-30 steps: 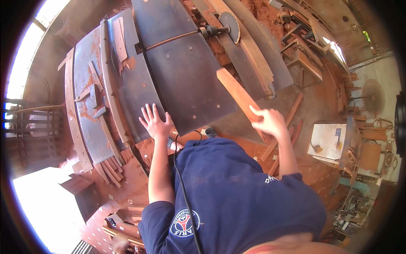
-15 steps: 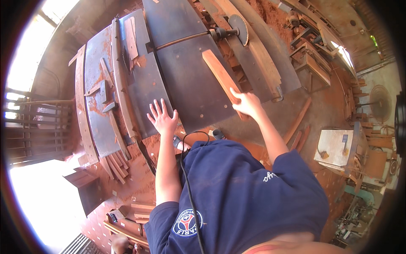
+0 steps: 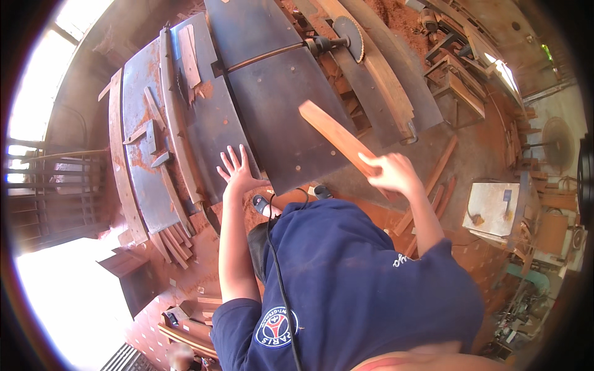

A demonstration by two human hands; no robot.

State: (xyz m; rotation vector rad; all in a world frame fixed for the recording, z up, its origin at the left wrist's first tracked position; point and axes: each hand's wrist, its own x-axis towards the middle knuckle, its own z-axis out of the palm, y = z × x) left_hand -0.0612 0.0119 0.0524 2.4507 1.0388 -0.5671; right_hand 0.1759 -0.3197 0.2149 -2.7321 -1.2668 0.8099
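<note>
Orange-brown wooden strip [image 3: 337,135]: slanted, far end over the smooth dark-grey metal tabletop [image 3: 272,117], near end out past the tabletop's edge; whether the two touch, I cannot tell.
Right hand [image 3: 394,173]: fingers and thumb clamped around the strip toward its near end.
Left hand [image 3: 237,177]: fingers spread apart, holding nothing, at the tabletop's near edge.
Round toothed metal saw blade [image 3: 354,34]: beyond the strip, well apart from both hands.

Reddish floor [image 3: 210,277], glaring bright opening [image 3: 68,297] left.
</note>
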